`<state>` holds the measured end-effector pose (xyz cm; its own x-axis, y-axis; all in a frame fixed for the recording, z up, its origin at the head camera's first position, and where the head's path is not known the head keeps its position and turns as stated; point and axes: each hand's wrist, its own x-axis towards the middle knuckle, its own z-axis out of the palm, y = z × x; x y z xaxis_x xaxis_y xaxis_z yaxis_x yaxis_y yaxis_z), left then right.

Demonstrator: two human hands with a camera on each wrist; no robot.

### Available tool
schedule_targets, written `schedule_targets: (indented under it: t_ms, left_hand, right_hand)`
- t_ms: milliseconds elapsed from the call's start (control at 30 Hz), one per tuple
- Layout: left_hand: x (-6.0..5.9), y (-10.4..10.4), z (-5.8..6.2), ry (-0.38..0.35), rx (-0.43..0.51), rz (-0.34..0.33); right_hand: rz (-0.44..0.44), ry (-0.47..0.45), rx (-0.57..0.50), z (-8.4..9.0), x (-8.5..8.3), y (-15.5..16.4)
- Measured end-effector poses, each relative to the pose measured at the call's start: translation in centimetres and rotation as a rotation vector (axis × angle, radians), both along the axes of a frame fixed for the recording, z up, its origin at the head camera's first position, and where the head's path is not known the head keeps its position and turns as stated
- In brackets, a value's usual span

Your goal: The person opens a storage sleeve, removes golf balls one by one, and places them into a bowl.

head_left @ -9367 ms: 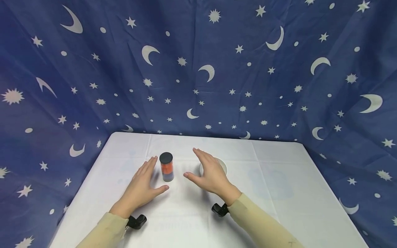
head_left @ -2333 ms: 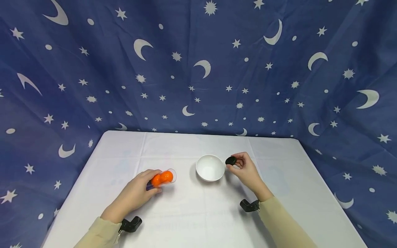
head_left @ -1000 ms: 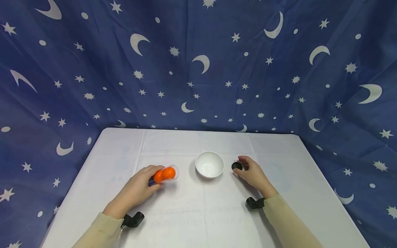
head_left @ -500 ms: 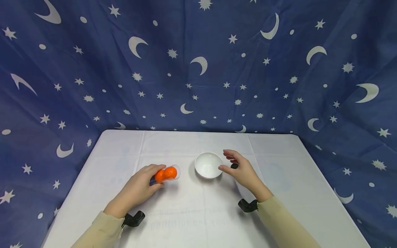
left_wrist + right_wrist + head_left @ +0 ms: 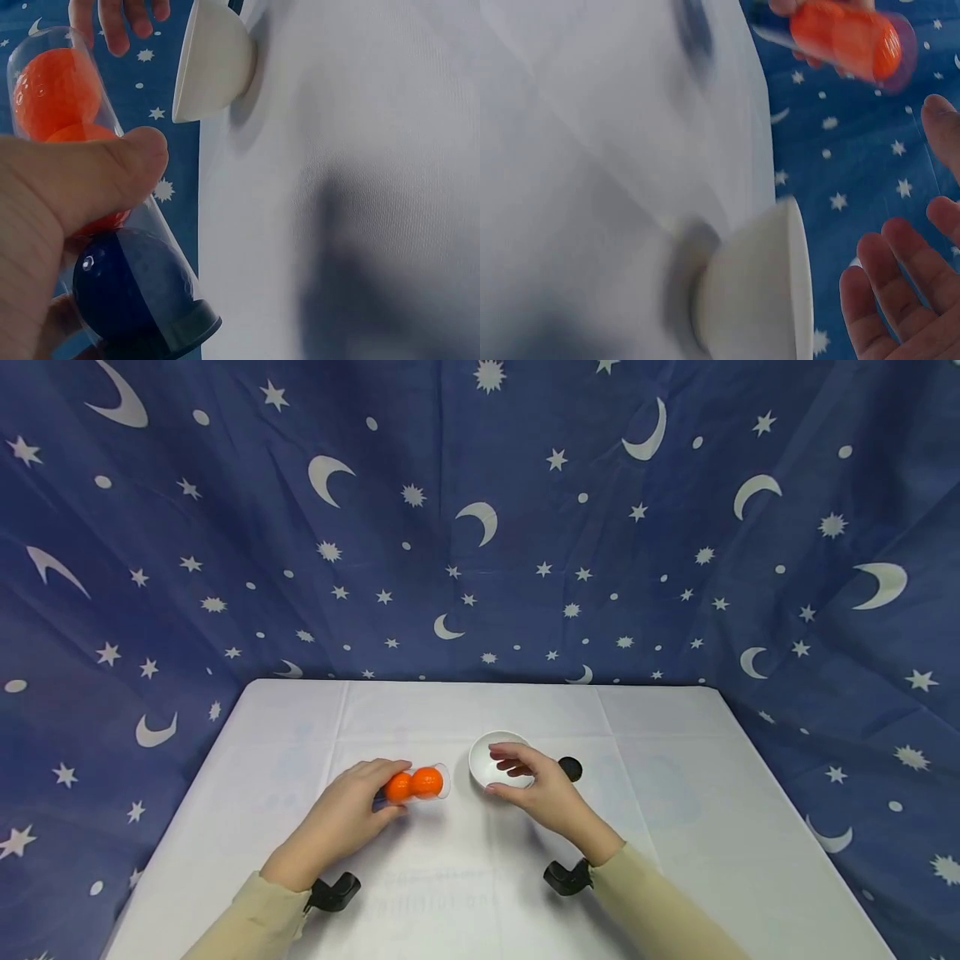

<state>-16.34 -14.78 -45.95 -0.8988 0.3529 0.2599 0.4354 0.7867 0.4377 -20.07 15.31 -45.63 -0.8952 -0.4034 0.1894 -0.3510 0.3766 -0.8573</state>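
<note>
tube [image 5: 417, 784] held tilted, uncapped, in left grip [image 5: 347, 814] | right grip [image 5: 536, 785] relaxed wide over bowl [image 5: 483, 760] | risk: balls [image 5: 54, 86] spilled past bowl onto desk [image 5: 675, 827] if tipped early

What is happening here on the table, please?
A person sits at a white table. The left hand grips a clear tube, tipped on its side with its open mouth toward a white bowl; it holds two orange balls and a dark blue ball. The right hand hovers open at the bowl. A black lid lies beside the bowl.
</note>
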Motion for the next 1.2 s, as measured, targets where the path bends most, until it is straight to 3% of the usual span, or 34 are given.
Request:
schedule_targets:
  t_ms: [400,1200]
  left_hand:
    - [0.1,1.2,-0.4,0.016,0.003,-0.007]
    - [-0.3,1.7,-0.4,0.100,-0.042,-0.038]
  right_hand:
    - [0.070,-0.095,-0.014,-1.8,0.6,-1.8]
    - [0.097,-0.122,0.020,-2.1,0.7,-2.2]
